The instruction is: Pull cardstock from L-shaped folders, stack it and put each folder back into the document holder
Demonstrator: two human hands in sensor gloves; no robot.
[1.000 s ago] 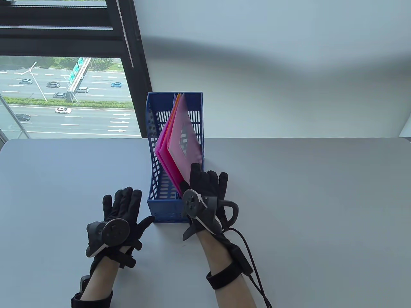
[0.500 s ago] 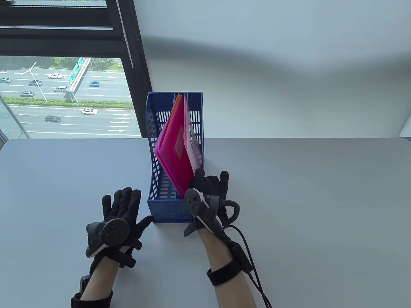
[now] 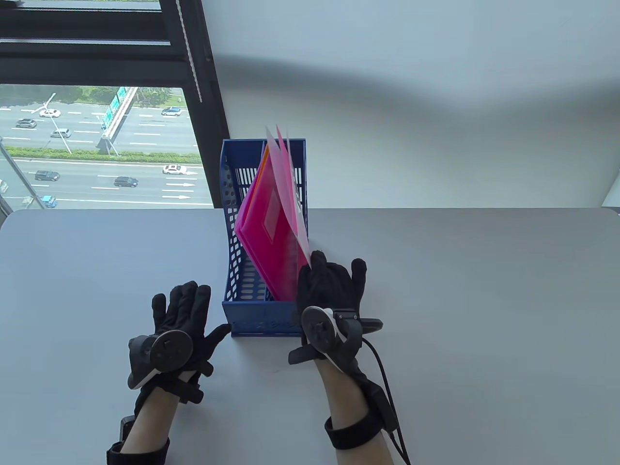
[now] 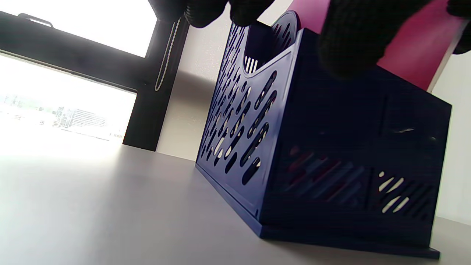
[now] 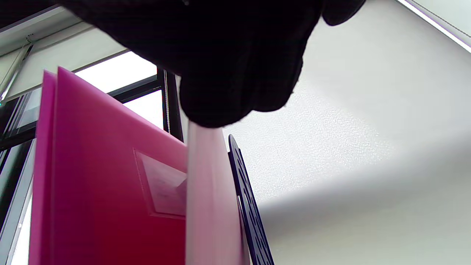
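A blue perforated document holder (image 3: 256, 319) stands at the table's middle with several pink folders leaning in it. My right hand (image 3: 325, 281) pinches the near edge of the pale pink folder (image 3: 286, 189), which is lifted so its far corner pokes above the holder's back rim. The magenta folder (image 3: 264, 227) leans behind it to the left. In the right wrist view, dark fingertips (image 5: 235, 84) clamp the pale folder's edge (image 5: 209, 198) beside the magenta folder (image 5: 106, 184). My left hand (image 3: 186, 310) lies flat on the table, its thumb against the holder's front-left corner (image 4: 312, 147).
The grey table (image 3: 460, 315) stretches wide to the right of the holder and to the left of my left hand. A white wall and a dark window frame (image 3: 203, 97) rise behind the table's far edge. A cable trails from my right wrist.
My right hand has shifted right and drawn the pale pink folder up, so its far corner now rises above the holder's back rim. The left hand has stayed put.
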